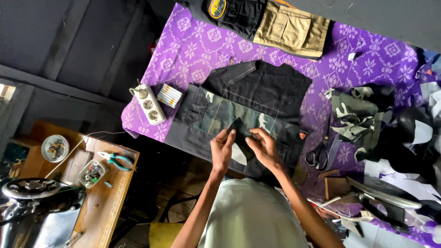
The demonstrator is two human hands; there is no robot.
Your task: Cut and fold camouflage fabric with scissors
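My left hand and my right hand together pinch a small dark fabric piece just above a black garment spread on the purple patterned cloth. A camouflage panel lies on the garment under the small piece. Both hands have their fingers closed on that piece's edges, left on its left side, right on its right side.
A white power strip and a striped white box lie left of the garment. Scissors and camouflage scraps sit right. Folded black and tan clothes lie at the far edge. Pliers and a sewing machine are at left.
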